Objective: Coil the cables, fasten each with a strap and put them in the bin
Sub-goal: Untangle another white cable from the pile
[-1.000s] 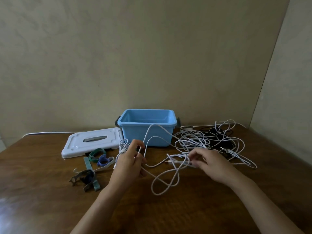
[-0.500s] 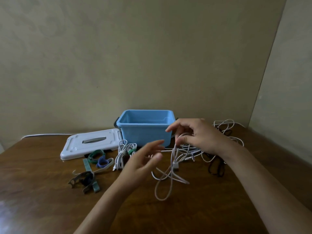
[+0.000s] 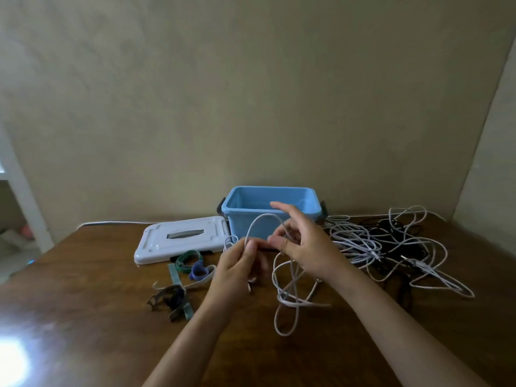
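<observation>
My left hand [image 3: 237, 263] pinches a white cable [image 3: 290, 291] in front of the blue bin [image 3: 251, 219]. From that pinch the cable arcs up and over to my right hand [image 3: 304, 244], which pinches it between thumb and fingers, the index finger stretched out. The rest of this cable hangs in loose loops down to the table. A tangle of white and black cables [image 3: 391, 247] lies to the right of the bin. Several straps [image 3: 190, 263], green, blue and grey, lie left of my hands.
The bin's white lid [image 3: 181, 238] lies flat to the left of the bin on the wooden table [image 3: 83, 303]. A wall stands close behind. A small coil of white cable [image 3: 229, 242] peeks out just behind my left hand.
My hands have come together at the middle. The left hand, open half a second ago, now pinches the white cable, and a raised loop spans both hands. The view has shifted leftwards.
</observation>
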`<state>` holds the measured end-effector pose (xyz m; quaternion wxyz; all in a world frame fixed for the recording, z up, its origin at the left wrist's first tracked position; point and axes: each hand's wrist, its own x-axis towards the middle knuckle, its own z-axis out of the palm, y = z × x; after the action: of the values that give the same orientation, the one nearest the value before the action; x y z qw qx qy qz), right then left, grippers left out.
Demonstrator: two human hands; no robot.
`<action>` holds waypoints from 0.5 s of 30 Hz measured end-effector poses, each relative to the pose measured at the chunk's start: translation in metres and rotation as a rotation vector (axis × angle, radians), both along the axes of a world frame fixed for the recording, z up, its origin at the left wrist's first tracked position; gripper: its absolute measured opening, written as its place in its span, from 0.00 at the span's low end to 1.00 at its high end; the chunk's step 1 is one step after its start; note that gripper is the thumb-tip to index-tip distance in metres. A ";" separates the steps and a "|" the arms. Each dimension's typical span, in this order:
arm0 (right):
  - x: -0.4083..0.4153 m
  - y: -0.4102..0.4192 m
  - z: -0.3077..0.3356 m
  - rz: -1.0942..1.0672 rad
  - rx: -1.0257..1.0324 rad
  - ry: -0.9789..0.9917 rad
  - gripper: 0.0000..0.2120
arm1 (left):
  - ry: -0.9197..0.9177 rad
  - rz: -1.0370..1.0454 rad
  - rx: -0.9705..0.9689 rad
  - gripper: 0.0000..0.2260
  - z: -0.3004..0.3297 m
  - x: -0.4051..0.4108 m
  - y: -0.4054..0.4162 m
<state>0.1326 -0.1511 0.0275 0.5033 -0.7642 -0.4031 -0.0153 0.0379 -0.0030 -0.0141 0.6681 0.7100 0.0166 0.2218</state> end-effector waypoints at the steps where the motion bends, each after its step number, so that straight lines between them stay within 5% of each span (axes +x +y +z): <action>1: 0.000 0.001 -0.006 -0.011 0.015 0.033 0.28 | -0.011 0.003 -0.033 0.15 0.002 -0.001 0.005; 7: 0.005 -0.001 -0.029 -0.189 -0.088 -0.130 0.06 | -0.073 0.039 -0.149 0.11 0.007 -0.002 0.026; 15: -0.006 0.001 -0.041 -0.053 -0.161 -0.430 0.17 | -0.008 0.026 0.071 0.13 0.002 0.000 0.006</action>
<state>0.1269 -0.1502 -0.0135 0.3428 -0.7913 -0.4809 -0.1585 0.0376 0.0028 -0.0117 0.6398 0.7320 0.0153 0.2339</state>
